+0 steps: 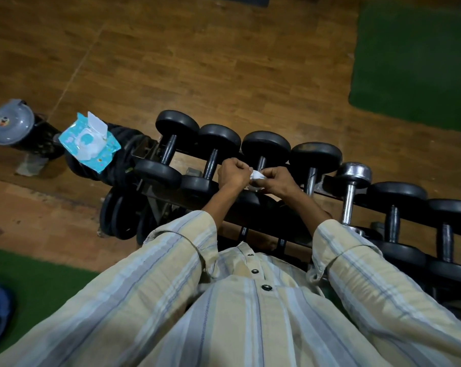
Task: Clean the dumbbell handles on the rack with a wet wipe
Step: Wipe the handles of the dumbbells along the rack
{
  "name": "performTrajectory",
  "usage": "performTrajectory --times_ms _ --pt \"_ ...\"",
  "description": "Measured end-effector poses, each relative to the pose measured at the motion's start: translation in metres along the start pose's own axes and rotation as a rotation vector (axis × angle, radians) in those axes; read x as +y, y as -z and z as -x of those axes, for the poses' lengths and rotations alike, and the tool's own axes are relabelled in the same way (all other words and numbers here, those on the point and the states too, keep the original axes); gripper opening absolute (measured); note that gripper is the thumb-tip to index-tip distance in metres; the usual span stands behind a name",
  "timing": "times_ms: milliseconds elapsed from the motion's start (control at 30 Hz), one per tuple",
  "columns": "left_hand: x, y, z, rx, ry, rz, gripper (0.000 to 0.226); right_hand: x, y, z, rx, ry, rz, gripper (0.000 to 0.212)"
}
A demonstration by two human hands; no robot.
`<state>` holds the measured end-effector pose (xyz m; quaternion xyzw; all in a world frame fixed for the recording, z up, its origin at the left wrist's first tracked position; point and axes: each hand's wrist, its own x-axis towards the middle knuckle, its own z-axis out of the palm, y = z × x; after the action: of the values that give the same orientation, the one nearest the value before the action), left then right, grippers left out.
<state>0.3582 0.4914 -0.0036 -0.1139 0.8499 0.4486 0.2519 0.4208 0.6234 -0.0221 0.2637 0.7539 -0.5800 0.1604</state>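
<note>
Left hand (233,172) and right hand (279,181) meet at frame centre, each with fingers curled, pinching opposite ends of a small white wipe (258,176) held between them. Wipe sits bunched in the gap between the two hands, just above the near rail of the rack (330,193) and directly in front of the third dumbbell (266,147) from the left, whose handle is mostly hidden behind the hands. Whether the wipe touches that handle cannot be told.

Rack runs diagonally from centre left to the right edge, carrying a row of black dumbbells; first dumbbell (168,149) and second dumbbell (213,157) lie left of the hands, their handles exposed. Right of the hands lies another black dumbbell, then a chrome dumbbell (352,192), then further black ones toward the lower right. A lower tier shows partly beneath the forearms.

Wipe pack (89,143), light blue with its white lid flipped open, rests at left of frame on dark gear beside the rack end, well apart from the hands. Grey-lidded container (9,125) stands at far left. Weight plates (118,218) lean under the rack's left end. Wooden floor (197,62) fills the upper frame; green mat (414,56) lies upper right. Striped sleeves (171,260) and shirt front occupy the lower frame.
</note>
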Motion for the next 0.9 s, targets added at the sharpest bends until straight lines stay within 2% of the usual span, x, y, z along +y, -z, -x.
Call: performTrajectory --times_ms 167,300,467,700,833,900 --pt "0.000 0.001 -0.003 -0.014 0.014 -0.013 0.021 0.006 0.001 -0.005 0.131 0.048 0.284 0.032" --pt "-0.002 0.004 -0.004 0.015 0.018 -0.053 0.022 0.004 0.004 0.000 0.150 0.071 0.508 0.018" --pt "-0.005 0.005 -0.003 -0.002 0.029 -0.084 0.016 0.005 0.003 0.001 0.043 0.097 0.474 0.017" --pt "-0.008 0.004 -0.002 -0.026 0.040 -0.127 0.007 -0.005 0.015 -0.004 -0.108 -0.062 0.487 0.011" --pt "-0.008 0.002 -0.005 -0.019 0.034 -0.149 0.004 -0.008 0.015 -0.004 -0.089 -0.114 0.493 0.031" --pt "-0.008 0.001 -0.006 -0.015 0.031 -0.158 0.005 -0.007 0.013 -0.004 -0.056 -0.137 0.486 0.027"
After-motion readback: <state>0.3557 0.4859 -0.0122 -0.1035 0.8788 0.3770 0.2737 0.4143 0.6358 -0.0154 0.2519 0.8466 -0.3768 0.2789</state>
